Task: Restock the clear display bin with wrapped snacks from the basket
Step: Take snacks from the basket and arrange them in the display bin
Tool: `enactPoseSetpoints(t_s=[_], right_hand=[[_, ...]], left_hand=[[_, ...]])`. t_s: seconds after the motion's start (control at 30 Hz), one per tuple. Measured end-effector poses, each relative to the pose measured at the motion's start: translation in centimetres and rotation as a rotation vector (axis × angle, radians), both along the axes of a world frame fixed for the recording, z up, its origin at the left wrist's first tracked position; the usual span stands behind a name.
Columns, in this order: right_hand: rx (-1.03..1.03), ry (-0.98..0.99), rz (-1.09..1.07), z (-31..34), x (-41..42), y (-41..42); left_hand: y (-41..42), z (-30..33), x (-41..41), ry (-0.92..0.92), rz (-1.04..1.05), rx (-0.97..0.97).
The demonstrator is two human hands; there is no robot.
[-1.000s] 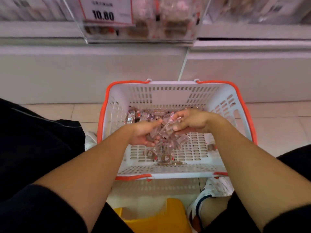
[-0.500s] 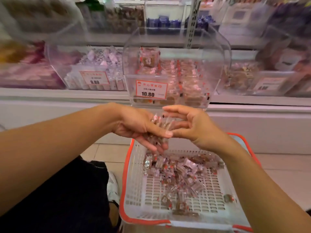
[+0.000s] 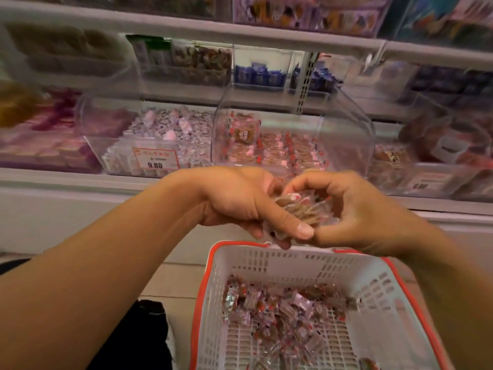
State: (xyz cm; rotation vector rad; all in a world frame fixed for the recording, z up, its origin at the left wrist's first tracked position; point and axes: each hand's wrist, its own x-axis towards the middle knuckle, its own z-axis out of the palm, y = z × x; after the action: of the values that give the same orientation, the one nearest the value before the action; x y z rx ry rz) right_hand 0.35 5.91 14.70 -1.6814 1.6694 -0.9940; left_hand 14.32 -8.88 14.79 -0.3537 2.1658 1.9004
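Both hands, left hand (image 3: 234,201) and right hand (image 3: 354,212), are cupping a wrapped snacks bundle (image 3: 301,206), having risen from the basket (image 3: 266,260) toward the clear display bin (image 3: 346,124) at twelve o'clock.

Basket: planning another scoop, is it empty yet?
Not empty: the basket has wrapped snacks across its floor, while both hands cup a handful above.
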Motion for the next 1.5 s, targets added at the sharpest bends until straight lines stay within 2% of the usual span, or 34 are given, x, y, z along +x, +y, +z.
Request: enactPoseSetpoints(t_s=[0.07,0.13,0.17,0.2,0.27,0.3,0.33,0.4,0.47,0.63,0.73,0.83,0.93,1.03,1.27,1.4,1.5], right_hand=[[-0.055,0.085,-0.016,1.9,-0.5,-1.6],[-0.076,-0.003,-0.071,3.5,-1.8,-3.7],[-0.078,-0.033,-0.128,3.9,-2.6,-5.0],[-0.077,-0.022,-0.206,4.1,-3.6,-6.7],[-0.028,0.073,-0.358,3.7,-5.6,-10.3],[0.024,0.117,-0.399,3.1,-6.3,-12.2],[0.087,0.147,-0.416,2.4,-6.7,-14.0],[0.194,0.192,-0.421,0.8,-7.0,-17.1],[0.217,0.232,-0.408,-0.5,-6.8,-19.5],[0.092,0.455,-0.401,-1.8,-6.3,-22.4],[0.141,0.557,-0.441,-2.8,-6.7,-22.7],[0.292,0.514,-0.479,-2.8,-6.9,-23.0],[0.443,0.294,-0.431,-2.5,-6.4,-23.5],[0.457,0.130,-0.411,-2.3,-5.5,-24.1],[0.433,0.053,-0.375,-1.9,-5.9,-24.5],[0.452,0.121,-0.398,-2.2,-6.4,-24.6],[0.490,0.149,-0.372,-2.1,-6.6,-24.7]], left_hand=[[-1.1,1.4,0.2,0.066,0.091,0.072],[-2.6,2.8,0.5,0.162,0.273,0.069],[-3.5,3.1,0.8,0.232,0.429,-0.082],[-4.6,3.1,1.0,0.300,0.609,-0.347],[-6.9,2.6,1.7,0.374,0.887,-1.027],[-7.7,2.4,2.1,0.344,0.923,-1.214],[-8.3,2.2,2.2,0.278,0.894,-1.271],[-8.8,1.7,1.9,0.132,0.729,-1.208],[-9.2,1.2,1.1,0.073,0.607,-1.166],[-10.1,1.0,1.0,0.119,0.568,-1.141],[-10.2,0.9,1.1,0.141,0.547,-1.137],[-10.2,0.9,1.1,0.149,0.545,-1.118],[-10.3,0.7,1.0,0.154,0.545,-1.121],[-10.4,0.7,0.9,0.155,0.540,-1.108],[-10.2,0.6,0.7,0.168,0.522,-1.076],[-10.2,0.6,0.7,0.167,0.531,-1.065],[-10.2,0.6,0.6,0.146,0.540,-1.128]])
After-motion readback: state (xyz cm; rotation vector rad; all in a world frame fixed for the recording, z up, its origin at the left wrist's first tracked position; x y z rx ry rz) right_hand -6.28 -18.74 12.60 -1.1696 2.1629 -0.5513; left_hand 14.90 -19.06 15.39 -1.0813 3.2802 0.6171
